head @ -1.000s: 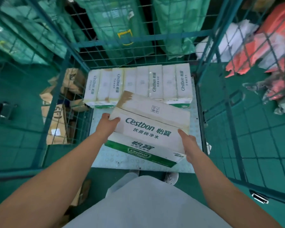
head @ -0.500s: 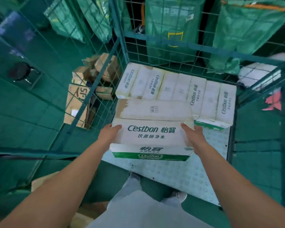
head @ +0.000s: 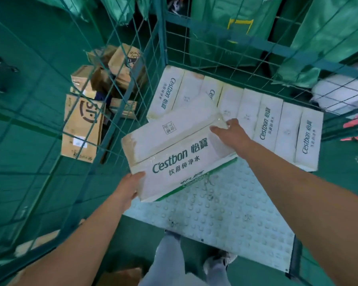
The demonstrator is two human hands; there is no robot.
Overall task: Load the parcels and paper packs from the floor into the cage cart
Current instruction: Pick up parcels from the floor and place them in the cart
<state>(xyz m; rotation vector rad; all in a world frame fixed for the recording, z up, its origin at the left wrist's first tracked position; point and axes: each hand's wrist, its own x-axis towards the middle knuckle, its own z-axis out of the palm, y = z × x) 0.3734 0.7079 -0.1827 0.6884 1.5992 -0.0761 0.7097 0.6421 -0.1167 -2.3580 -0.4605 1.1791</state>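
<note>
White Cestbon carton (head: 174,149), tilted, held over the studded floor plate (head: 225,219) of the green cage cart (head: 161,44), left hand (head: 130,187) gripping its near corner, right hand (head: 230,132) its far end, beside a row of like cartons (head: 269,122).

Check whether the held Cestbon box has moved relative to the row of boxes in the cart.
Yes. The Cestbon box has swung round, its far right corner now lying over the row of boxes at the back of the cart.
</note>
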